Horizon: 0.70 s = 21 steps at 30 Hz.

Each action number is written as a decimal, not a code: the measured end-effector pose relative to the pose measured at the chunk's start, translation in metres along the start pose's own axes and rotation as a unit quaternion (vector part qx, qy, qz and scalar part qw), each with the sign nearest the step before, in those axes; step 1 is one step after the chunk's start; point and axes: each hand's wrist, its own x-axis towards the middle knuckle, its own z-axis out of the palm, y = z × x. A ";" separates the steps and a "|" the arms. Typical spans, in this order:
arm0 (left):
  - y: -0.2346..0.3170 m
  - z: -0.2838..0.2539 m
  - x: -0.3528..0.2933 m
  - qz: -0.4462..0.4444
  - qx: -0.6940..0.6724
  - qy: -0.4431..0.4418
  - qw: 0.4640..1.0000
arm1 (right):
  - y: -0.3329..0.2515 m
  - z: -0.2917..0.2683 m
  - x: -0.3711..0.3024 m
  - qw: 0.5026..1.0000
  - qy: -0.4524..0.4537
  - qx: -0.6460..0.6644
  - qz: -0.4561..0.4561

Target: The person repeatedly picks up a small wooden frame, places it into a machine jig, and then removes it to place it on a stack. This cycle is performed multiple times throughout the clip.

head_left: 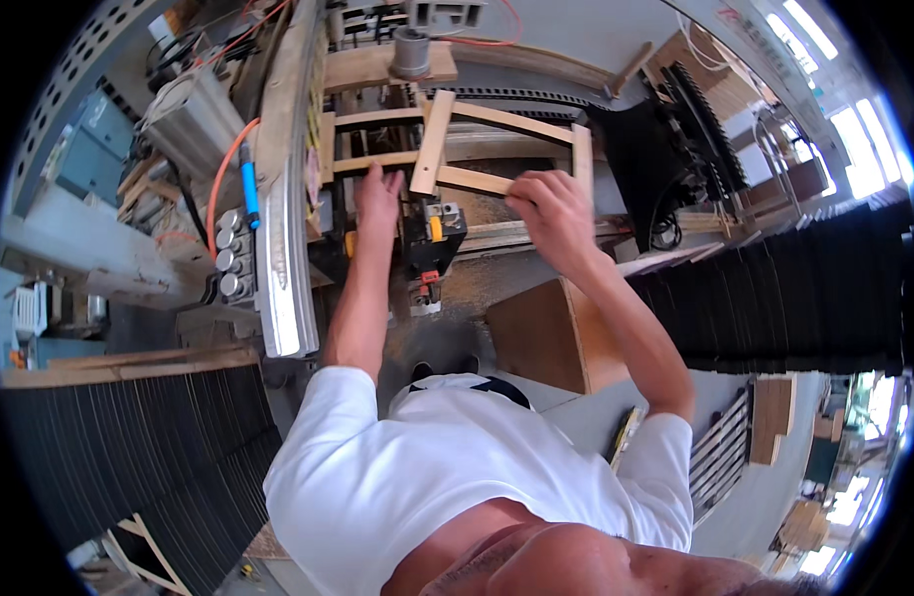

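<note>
The wooden frame point(432, 144) lies over the black machine fixture point(451, 238), which seemingly supports it. The right hand point(553, 211) pinches its near rail, probably for steadiness; the left hand point(378, 199) reaches the rail farther left, whether gripping I cannot tell.

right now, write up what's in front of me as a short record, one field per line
right hand: fingers closed on the lower rail of a pale wooden frame
left hand: fingertips at another pale wooden rail, grip unclear
frame position: slanted, its left bar leaning
nearer than frame: black fixture with a yellow part and a red part
beyond frame: gray cylinder on a board
left side: blue tool on an orange hose
right side: stacked black pieces
</note>
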 end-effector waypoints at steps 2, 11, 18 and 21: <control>0.037 -0.010 -0.009 0.031 0.001 -0.071 0.997 | -0.001 0.072 0.039 0.998 0.024 0.041 -0.043; 0.031 -0.033 -0.056 0.030 -0.027 -0.214 0.976 | 0.003 0.214 0.060 0.978 -0.128 0.160 -0.049; 0.020 -0.036 -0.059 0.061 -0.030 -0.117 0.991 | 0.024 0.235 0.075 0.966 -0.161 0.182 -0.092; 0.018 -0.043 -0.080 0.085 -0.009 -0.070 0.994 | 0.038 0.243 0.108 0.963 -0.175 0.184 -0.086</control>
